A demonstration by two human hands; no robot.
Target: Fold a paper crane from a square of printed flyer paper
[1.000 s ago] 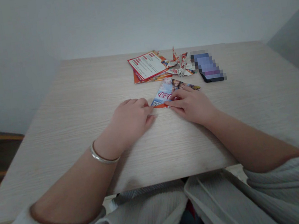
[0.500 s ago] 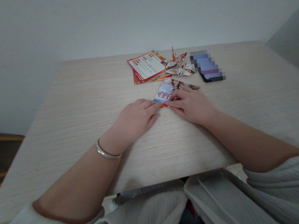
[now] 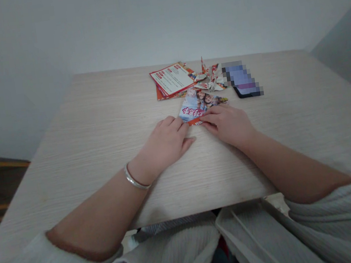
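A folded sheet of printed paper (image 3: pixel 189 111), blue and white with pictured people and an orange strip along its near edge, lies on the table between my hands. My right hand (image 3: pixel 229 124) rests over its right part, the thumb and forefinger closed at the near edge. At the paper's lower left corner are the fingertips of my left hand (image 3: pixel 167 140). Its thumb is spread away over the table, and the hand looks open. The right hand covers the paper's right end.
Behind the paper lies a stack of printed leaflets (image 3: pixel 173 79). Beside it sits a folded paper figure (image 3: pixel 211 78) with pointed tips, possibly a crane. A phone (image 3: pixel 243 80), its screen blurred, lies to the right. A wall rises behind the wooden table (image 3: pixel 95 116).
My left hand's fingers have drawn together a little and its thumb has moved away from the paper. The right hand has slid slightly right, baring more of the print and orange strip.
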